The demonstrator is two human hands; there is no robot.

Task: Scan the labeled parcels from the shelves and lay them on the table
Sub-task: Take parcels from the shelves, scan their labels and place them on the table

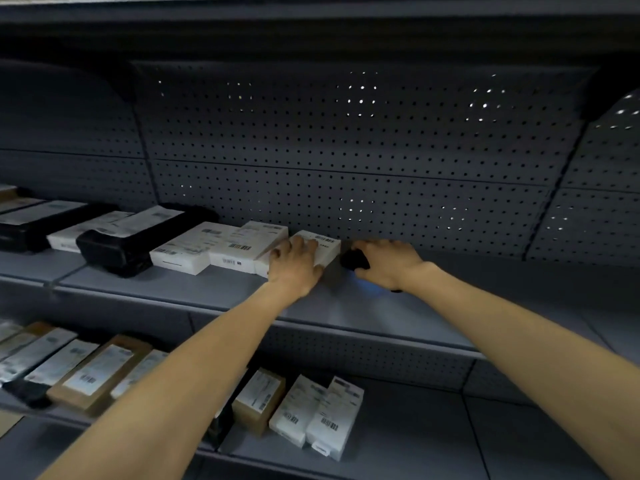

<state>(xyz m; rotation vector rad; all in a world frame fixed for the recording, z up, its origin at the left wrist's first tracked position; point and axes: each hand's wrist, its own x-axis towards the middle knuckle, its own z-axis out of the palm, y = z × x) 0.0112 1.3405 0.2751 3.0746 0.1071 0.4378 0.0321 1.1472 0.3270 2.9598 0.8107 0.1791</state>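
Both forearms stretch to the upper shelf [207, 289]. At its middle the left hand [296, 265] grips a white box [327, 243] (last in its row); at the box's 3 o'clock, the right hand [388, 263] curls round a black scanner [353, 259].

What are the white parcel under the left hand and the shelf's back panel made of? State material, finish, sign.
White parcel: likely cardboard, smooth matte white; crisp folded edges, printed labels. Back panel: probably painted sheet metal, matte grey; regular punched holes passing light.
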